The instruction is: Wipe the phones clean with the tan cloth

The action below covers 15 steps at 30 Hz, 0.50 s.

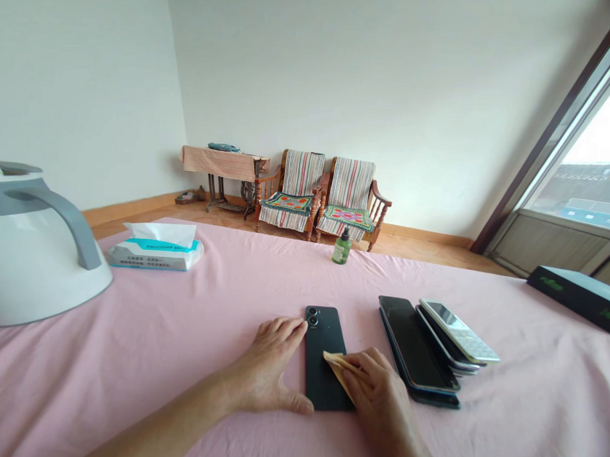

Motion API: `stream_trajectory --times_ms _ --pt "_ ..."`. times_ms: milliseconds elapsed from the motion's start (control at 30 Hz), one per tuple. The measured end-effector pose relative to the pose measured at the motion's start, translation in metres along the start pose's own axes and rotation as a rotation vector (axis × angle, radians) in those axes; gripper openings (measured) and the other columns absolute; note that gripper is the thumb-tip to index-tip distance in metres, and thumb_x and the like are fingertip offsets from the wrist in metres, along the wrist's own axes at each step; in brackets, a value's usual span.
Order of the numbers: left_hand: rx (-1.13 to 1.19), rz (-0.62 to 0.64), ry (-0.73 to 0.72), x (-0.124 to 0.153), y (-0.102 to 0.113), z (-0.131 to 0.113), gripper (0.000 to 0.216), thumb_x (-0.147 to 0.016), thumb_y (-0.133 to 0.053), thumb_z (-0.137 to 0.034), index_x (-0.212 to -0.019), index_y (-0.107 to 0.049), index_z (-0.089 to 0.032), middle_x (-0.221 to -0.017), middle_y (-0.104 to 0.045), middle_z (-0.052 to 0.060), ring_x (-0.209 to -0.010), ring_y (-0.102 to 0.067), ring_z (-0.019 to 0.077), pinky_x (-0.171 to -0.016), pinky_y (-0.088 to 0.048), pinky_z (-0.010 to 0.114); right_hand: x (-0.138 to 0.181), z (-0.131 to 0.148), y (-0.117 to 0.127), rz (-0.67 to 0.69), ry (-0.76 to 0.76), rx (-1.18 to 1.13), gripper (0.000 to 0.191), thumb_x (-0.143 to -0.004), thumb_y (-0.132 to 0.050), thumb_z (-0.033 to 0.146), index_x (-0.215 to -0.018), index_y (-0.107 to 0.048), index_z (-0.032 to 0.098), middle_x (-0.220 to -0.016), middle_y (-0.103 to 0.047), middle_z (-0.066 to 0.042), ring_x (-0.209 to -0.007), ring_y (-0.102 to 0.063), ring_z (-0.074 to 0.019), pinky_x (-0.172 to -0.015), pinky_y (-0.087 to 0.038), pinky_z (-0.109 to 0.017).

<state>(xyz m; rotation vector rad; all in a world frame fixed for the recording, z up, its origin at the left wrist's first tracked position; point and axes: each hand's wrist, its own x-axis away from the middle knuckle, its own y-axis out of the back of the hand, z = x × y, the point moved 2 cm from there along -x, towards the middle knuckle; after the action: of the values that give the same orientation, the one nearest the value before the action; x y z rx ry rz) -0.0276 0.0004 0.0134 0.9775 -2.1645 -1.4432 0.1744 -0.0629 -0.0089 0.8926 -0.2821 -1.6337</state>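
A dark smartphone (325,369) lies back up on the pink cloth, its two camera rings at the upper left. My left hand (265,367) steadies it from the left, with fingertips at the upper left edge and the thumb against the lower left corner. In my right hand (379,384) is a folded tan cloth (339,370), pinched between the fingers and pressed on the phone's back. Just right of that hand lies a stack of dark phones (418,342). Beside it, a white keypad phone (459,330) rests on top of other phones.
A white and grey jug (38,259) stands at the left, near a tissue pack (154,253). A green spray bottle (341,248) is at the far edge of the pink-covered table (243,280). At the right sits a black box (573,298). Two wooden chairs (301,188) stand beyond.
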Motion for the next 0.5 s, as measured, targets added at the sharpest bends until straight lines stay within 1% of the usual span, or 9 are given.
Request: stream_trajectory --times_ms 133,267,333,400,500 --pt "0.002 0.005 0.013 -0.0001 0.0013 -0.0014 0.112 -0.058 -0.063 -0.078 -0.142 -0.033 -0.011 -0.144 -0.036 0.02 -0.131 -0.03 0.0399 -0.109 -0.022 0.054 -0.0001 0.003 0.0007 -0.041 -0.012 0.008 0.024 -0.088 -0.055 0.037 -0.071 -0.059 0.021 -0.074 -0.061 -0.003 -0.068 -0.058 -0.0163 -0.061 -0.043 -0.024" --pt "-0.003 0.017 0.023 0.0 0.0021 -0.0025 0.111 -0.058 -0.063 -0.078 -0.143 -0.032 -0.013 -0.144 -0.036 0.02 -0.131 -0.03 0.0396 -0.109 -0.022 0.054 0.0006 0.0045 0.0011 -0.098 -0.059 -0.047 0.021 -0.09 -0.048 0.037 -0.075 -0.05 0.022 -0.072 -0.062 0.0 -0.064 -0.058 -0.0146 -0.057 -0.042 -0.022" --pt "-0.009 0.024 0.023 0.0001 0.0019 -0.0025 0.111 -0.059 -0.062 -0.077 -0.144 -0.032 -0.012 -0.145 -0.035 0.02 -0.132 -0.029 0.0391 -0.109 -0.021 0.053 0.0003 0.0027 0.0019 -0.121 -0.078 -0.012 0.021 -0.09 -0.047 0.035 -0.073 -0.045 0.023 -0.064 -0.056 0.002 -0.056 -0.053 -0.0131 -0.052 -0.039 -0.022" --pt "-0.012 0.026 0.023 0.0002 0.0018 -0.0025 0.111 -0.06 -0.062 -0.078 -0.144 -0.031 -0.012 -0.145 -0.035 0.02 -0.132 -0.029 0.0389 -0.109 -0.021 0.053 -0.0008 -0.0003 0.0043 -0.16 -0.051 0.063 0.02 -0.089 -0.047 0.032 -0.071 -0.042 0.024 -0.061 -0.05 0.004 -0.053 -0.049 -0.0128 -0.051 -0.038 -0.022" --pt "-0.012 0.026 0.022 0.0002 0.0021 -0.0029 0.111 -0.059 -0.061 -0.079 -0.144 -0.031 -0.013 -0.146 -0.034 0.02 -0.132 -0.028 0.0396 -0.109 -0.021 0.054 -0.0027 -0.004 0.0097 -0.217 0.049 0.182 0.014 -0.088 -0.046 0.024 -0.074 -0.044 0.023 -0.07 -0.05 0.0 -0.06 -0.051 -0.0148 -0.058 -0.04 -0.025"
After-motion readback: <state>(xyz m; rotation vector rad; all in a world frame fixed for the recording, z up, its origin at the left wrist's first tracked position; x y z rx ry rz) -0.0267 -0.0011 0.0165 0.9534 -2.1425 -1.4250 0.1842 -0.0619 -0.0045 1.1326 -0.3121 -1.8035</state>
